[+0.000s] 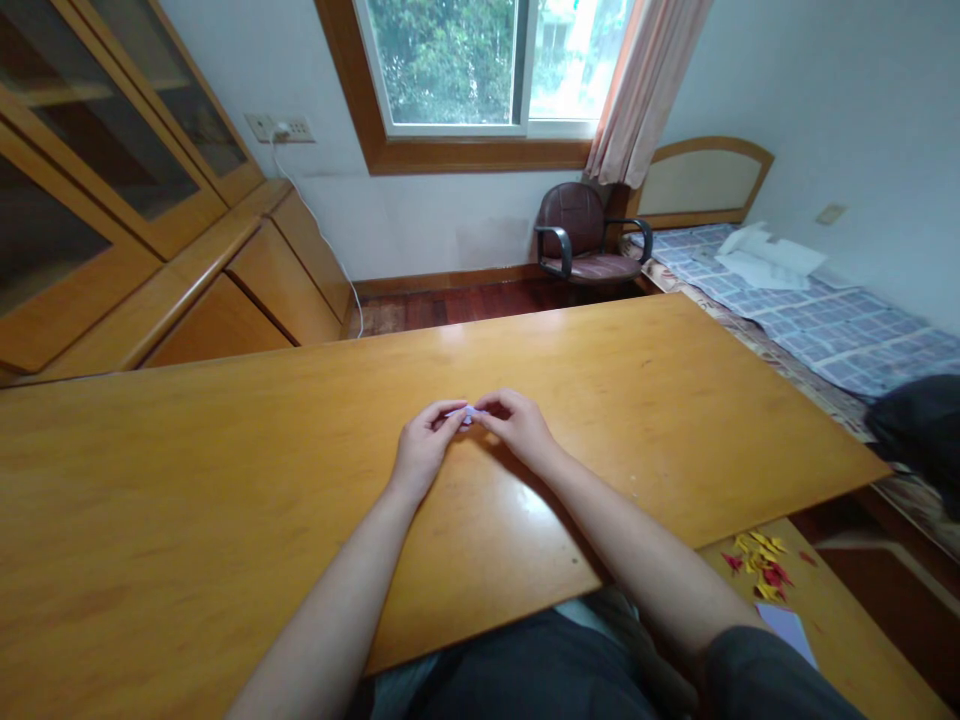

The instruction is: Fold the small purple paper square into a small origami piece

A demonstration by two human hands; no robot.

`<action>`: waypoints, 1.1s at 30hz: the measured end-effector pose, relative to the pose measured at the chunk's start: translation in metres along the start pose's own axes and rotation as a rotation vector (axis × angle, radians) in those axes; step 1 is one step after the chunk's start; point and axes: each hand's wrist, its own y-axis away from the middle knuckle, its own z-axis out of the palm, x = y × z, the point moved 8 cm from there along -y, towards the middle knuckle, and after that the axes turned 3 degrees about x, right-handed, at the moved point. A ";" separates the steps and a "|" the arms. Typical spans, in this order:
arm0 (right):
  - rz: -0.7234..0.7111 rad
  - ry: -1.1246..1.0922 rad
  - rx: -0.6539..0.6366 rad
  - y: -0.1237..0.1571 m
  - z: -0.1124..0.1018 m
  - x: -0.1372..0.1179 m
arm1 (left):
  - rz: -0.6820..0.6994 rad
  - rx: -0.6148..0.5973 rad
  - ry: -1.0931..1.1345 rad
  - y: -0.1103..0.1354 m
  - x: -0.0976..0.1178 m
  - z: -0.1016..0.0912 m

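Observation:
A small piece of folded lilac paper (pixel 469 414) is held just above the middle of the wooden table (pixel 247 480). My left hand (pixel 426 440) pinches its left side between thumb and fingers. From the other side, my right hand (pixel 519 425) grips the paper's right edge the same way. The fingertips of both hands nearly meet and cover much of the paper, so its exact folded shape is hard to make out.
On a lower wooden surface at the right lie several red and yellow folded paper pieces (pixel 763 562) and some lilac paper (pixel 786 632). Beyond the table are a brown armchair (pixel 574 225), a bed (pixel 825 320) with a dark bag (pixel 919 430), and a wooden cabinet (pixel 187 280).

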 end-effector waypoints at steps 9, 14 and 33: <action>-0.078 0.055 0.012 -0.001 -0.004 -0.016 | 0.084 0.000 -0.155 0.002 0.009 -0.001; -0.091 0.048 0.008 -0.001 -0.005 -0.018 | 0.095 -0.034 -0.144 0.003 0.008 0.001; -0.076 0.041 0.018 -0.001 -0.004 -0.011 | 0.065 -0.020 -0.111 0.001 0.002 0.000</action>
